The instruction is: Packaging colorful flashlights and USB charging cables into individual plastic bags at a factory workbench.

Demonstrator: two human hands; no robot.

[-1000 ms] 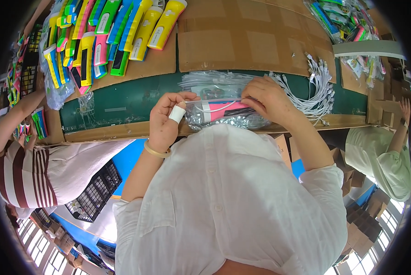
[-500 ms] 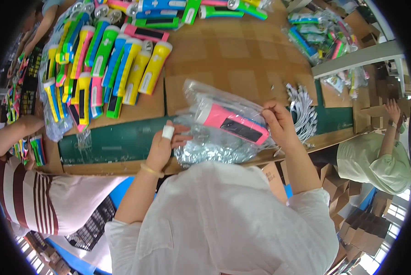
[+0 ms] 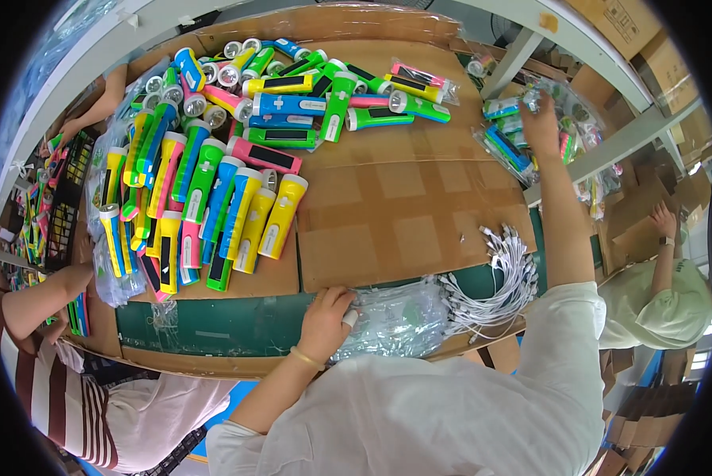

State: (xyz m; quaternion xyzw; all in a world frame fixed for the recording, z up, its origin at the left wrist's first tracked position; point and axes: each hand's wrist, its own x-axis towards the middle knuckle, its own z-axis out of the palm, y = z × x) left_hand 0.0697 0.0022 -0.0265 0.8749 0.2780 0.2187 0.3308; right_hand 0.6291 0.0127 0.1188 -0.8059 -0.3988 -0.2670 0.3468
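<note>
My left hand, with a white wrap on one finger, rests with curled fingers at the left edge of a stack of clear plastic bags. It seems to pinch a bag there. Far to the right, my right hand is stretched over a pile of bagged flashlights. Its fingers close around the end of a clear-wrapped flashlight, mostly hidden by the hand and the pile. Many unbagged flashlights in yellow, green, blue and pink lie heaped at the left and back.
White cables lie bundled right of the bags. Cardboard covers the green table. A grey metal post crosses beside the pile. Another person's arm is at the left; someone in pale green stands at the right.
My right hand has swung far right to the pile, and the bagged pink flashlight has left the spot before me. My left hand has moved onto the bags. The view has shifted.
</note>
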